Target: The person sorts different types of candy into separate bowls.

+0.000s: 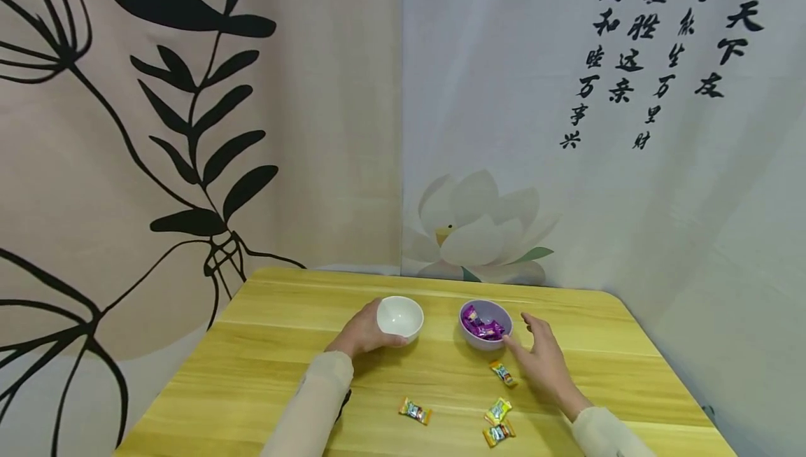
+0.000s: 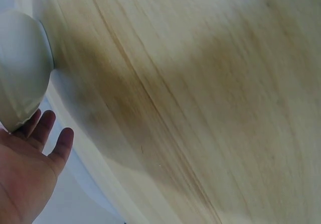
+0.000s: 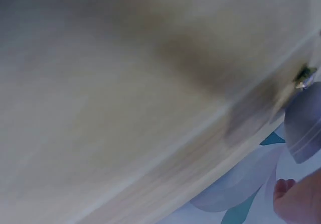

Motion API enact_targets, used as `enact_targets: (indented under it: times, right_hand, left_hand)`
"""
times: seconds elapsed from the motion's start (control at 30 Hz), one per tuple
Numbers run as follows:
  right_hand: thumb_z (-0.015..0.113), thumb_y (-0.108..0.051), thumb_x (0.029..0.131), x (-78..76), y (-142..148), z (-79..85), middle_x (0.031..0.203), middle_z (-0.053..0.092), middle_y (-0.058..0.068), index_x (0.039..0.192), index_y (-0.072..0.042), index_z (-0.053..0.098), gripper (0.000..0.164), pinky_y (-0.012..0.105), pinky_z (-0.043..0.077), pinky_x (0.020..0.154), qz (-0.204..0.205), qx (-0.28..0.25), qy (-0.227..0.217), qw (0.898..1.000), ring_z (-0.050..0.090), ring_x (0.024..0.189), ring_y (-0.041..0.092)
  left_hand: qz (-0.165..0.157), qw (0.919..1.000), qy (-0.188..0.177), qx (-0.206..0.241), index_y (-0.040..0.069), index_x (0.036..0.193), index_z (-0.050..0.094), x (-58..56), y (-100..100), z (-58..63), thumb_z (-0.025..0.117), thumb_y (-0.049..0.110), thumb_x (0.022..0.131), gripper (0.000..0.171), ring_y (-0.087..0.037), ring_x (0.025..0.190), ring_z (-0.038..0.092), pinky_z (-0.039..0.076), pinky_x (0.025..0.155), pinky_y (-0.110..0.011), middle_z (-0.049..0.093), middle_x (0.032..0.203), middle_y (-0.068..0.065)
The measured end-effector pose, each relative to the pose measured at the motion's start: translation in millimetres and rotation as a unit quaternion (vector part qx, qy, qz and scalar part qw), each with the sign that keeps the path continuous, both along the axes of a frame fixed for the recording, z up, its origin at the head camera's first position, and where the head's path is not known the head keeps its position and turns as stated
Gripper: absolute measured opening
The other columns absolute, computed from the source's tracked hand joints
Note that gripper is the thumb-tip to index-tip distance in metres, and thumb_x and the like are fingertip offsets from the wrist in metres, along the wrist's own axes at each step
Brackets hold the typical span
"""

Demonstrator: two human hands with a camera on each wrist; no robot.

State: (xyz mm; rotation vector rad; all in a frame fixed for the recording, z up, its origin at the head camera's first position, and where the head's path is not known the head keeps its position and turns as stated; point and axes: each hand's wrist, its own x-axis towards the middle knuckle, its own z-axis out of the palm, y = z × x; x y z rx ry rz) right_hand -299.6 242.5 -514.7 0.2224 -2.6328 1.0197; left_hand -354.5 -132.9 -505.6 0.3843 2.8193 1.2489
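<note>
My left hand [image 1: 364, 331] holds a small white bowl [image 1: 400, 327] by its left side, thumb along the near wall. Its fingers reach behind the bowl, partly hidden in the head view; the left wrist view catches the bowl [image 2: 22, 63] beside the fingertips. To the right stands a light purple bowl [image 1: 482, 346] with several purple-wrapped candies [image 1: 490, 330] inside. My right hand [image 1: 546, 362] is at that bowl's right side, fingers spread, thumb tip close to the rim. Just in front of the purple bowl lies a yellow-wrapped candy [image 1: 502, 373].
Nearer on the wooden table [image 1: 252, 373] are two more yellow-wrapped candies, one bright yellow [image 1: 498, 411] and one orange-yellow [image 1: 499, 434]. Another wrapped candy [image 1: 415, 411] lies left of them. Behind the table's far edge hang printed curtains [image 1: 340, 128].
</note>
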Motion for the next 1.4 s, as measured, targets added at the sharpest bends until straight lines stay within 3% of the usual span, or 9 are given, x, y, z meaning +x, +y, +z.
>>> enact_targets:
  times: [0.17,0.47,0.87,1.03,1.4]
  right_hand:
    - [0.068,-0.033,0.095,11.3,7,-8.1,0.13,0.054,0.025,0.143,0.007,0.042,0.068,0.059,0.041,0.098,0.008,0.016,0.005,1.0,0.052,0.118,0.042]
    - [0.074,-0.04,0.089,30.3,3,-20.2,0.12,0.063,0.017,0.136,0.006,0.053,0.068,0.054,0.044,0.099,0.008,0.048,-0.077,0.996,0.059,0.114,0.035]
    - [0.078,-0.041,0.084,32.5,1,-32.8,0.109,0.066,0.009,0.111,-0.004,0.072,0.046,0.051,0.046,0.092,0.009,0.127,-0.011,0.992,0.061,0.103,0.031]
    - [0.08,-0.031,0.083,32.4,-1,-32.9,0.101,0.065,0.003,0.098,-0.009,0.076,0.027,0.049,0.048,0.084,0.008,0.15,0.007,0.989,0.061,0.096,0.024]
    - [0.08,-0.027,0.084,31.0,-1,-30.3,0.095,0.068,-0.004,0.098,-0.014,0.076,0.019,0.047,0.048,0.081,0.008,0.149,-0.001,0.989,0.062,0.091,0.02]
  left_hand:
    - [0.005,1.0,-0.003,0.001,0.003,0.144,0.041,-0.4,-1,-1.1,0.092,0.044,0.065,0.103,-0.03,0.112,0.057,0.046,0.095,-0.053,0.057,0.128,-0.011]
    - [0.007,1.0,0.001,-0.005,0.003,0.145,0.04,-0.5,-2,0.3,0.092,0.044,0.065,0.104,-0.03,0.111,0.057,0.046,0.094,-0.053,0.056,0.127,-0.011]
    - [0.007,1.0,-0.001,-0.001,0.002,0.145,0.04,-0.4,1,0.8,0.091,0.044,0.067,0.102,-0.031,0.112,0.056,0.045,0.096,-0.052,0.055,0.129,-0.013]
    - [0.009,0.9999,-0.001,-0.006,0.003,0.145,0.04,-1.6,1,-0.6,0.092,0.044,0.066,0.103,-0.031,0.112,0.056,0.045,0.096,-0.052,0.056,0.129,-0.012]
    - [0.005,1.0,-0.008,-0.002,0.003,0.144,0.04,-0.3,3,-0.7,0.092,0.044,0.066,0.103,-0.031,0.112,0.057,0.046,0.095,-0.053,0.056,0.128,-0.012]
